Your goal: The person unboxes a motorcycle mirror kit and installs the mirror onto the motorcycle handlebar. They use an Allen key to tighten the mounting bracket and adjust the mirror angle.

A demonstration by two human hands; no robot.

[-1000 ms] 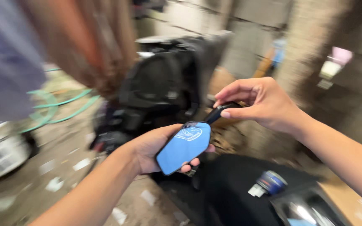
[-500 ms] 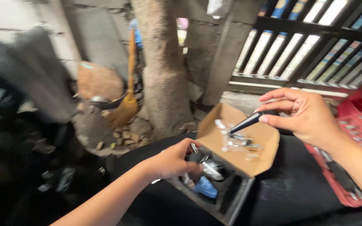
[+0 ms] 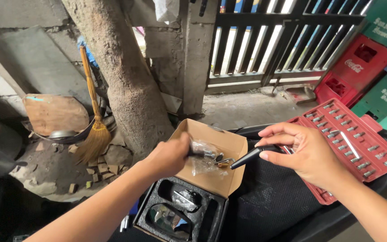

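We hold a black stem-like tool (image 3: 246, 157) in our right hand (image 3: 307, 154), fingers clamped on its thick end while its narrow tip points left toward the open cardboard flap (image 3: 229, 144) of a box. Our left hand (image 3: 169, 157) reaches into that flap, fingers pinched together on a small clear plastic bag of metal hardware (image 3: 204, 157) lying there. Just near of the flap sits the black moulded tray of the box (image 3: 157, 210), and in it lies a mirror (image 3: 169, 219) with a dark fitting (image 3: 185, 197) beside it in another recess. The box rests on a black padded seat (image 3: 269, 201) that spreads to the right under our right wrist. On the right, beyond our right hand, an open red case of sockets and bits (image 3: 359, 139) lies on the same seat. Farther right stand stacked red and green plastic crates (image 3: 368, 58). At the far side rises a thick tree trunk (image 3: 126, 76), with a straw broom (image 3: 92, 130) leaning to its left, a concrete post and a dark barred gate (image 3: 283, 40) to its right.
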